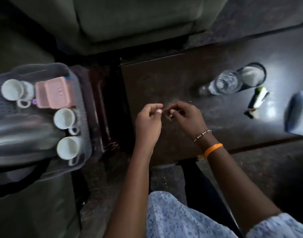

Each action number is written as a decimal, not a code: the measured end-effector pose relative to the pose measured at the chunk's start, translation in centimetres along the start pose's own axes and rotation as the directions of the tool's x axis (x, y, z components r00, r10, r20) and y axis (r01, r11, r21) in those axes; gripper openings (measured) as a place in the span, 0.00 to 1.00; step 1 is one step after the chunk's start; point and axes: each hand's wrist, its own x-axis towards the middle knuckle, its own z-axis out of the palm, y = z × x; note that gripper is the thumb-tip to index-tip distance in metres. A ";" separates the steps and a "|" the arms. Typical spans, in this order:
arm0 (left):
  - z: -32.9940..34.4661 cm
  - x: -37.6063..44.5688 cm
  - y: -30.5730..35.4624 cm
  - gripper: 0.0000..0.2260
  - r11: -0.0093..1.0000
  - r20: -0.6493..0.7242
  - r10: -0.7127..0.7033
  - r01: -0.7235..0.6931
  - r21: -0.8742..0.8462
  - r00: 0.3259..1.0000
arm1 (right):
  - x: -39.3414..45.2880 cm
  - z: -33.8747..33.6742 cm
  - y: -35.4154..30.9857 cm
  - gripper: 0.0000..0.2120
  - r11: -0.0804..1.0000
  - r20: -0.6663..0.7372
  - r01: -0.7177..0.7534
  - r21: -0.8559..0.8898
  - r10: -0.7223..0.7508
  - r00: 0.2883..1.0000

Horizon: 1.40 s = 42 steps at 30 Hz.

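Observation:
My left hand [148, 121] and my right hand [185, 117] meet over the dark wooden table [164, 79], fingertips almost touching. Between them they pinch a tiny thin object [168, 116], too small and blurred to identify. Both thumbs press against curled forefingers. My right wrist carries a beaded bracelet and an orange band.
A clear glass [224, 83] lies on its side beside a dark-rimmed round container [253, 74]. A small green-and-white packet [257, 100] and a blue box [298, 112] lie at the right. At left a grey basket [78, 127] holds three white cups, a pink box [54, 93] and a steel flask [23, 134].

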 end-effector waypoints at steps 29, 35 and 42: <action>40.2 4.3 -0.9 0.24 0.546 0.571 -0.062 -0.451 0.706 0.819 | -0.8 -19.9 32.1 0.25 0.903 -0.163 -0.273 -0.332 0.230 0.959; 41.9 5.2 -1.4 0.12 0.409 0.549 0.029 -0.511 0.756 0.835 | -1.6 -20.5 33.6 0.21 0.915 -0.280 -0.318 -0.249 0.247 0.928; 39.1 4.2 -2.3 0.11 0.151 0.616 0.122 -0.628 0.763 0.778 | -2.4 -20.4 32.0 0.12 0.921 -0.279 -0.367 -0.127 0.322 0.905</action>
